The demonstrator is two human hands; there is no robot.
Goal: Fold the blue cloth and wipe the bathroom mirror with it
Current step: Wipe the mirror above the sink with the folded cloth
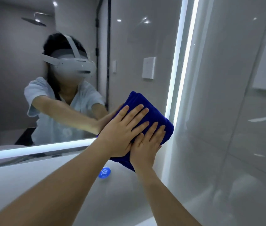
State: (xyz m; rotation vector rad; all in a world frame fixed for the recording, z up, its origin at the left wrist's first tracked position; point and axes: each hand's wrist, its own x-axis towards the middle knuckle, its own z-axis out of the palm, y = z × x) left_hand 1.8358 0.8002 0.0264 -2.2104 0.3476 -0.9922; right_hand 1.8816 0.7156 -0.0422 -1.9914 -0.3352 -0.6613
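With grip apart, left hand [122, 129] and right hand [147, 144] press folded blue cloth [139, 99] flat against the mirror [129, 46]

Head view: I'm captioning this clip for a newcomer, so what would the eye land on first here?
The folded blue cloth stands out most, pressed flat against the mirror at its lower right corner by the left hand and right hand side by side. Next come the bright light strips along the mirror's edges, and the reflected person in a white headset at upper left.
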